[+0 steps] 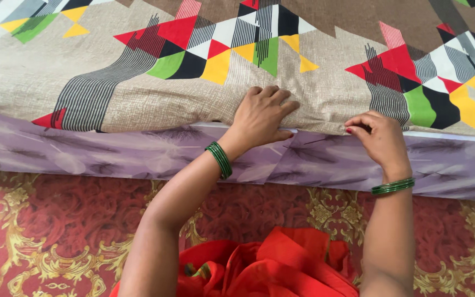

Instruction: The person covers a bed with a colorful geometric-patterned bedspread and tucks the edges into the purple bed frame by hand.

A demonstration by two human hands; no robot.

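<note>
Under the hands, the bedsheet (138,99) is beige with red, yellow, green, black and striped triangles. Below the hands, the mattress side (83,151) is lilac with feather prints; the carpet (56,231) is red with gold scrolls. Green bangles (219,159) ring both wrists.

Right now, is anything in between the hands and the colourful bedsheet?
Nothing visible. The left hand lies flat on the patterned bedsheet, and the right hand pinches its edge just above the purple mattress side.
</note>
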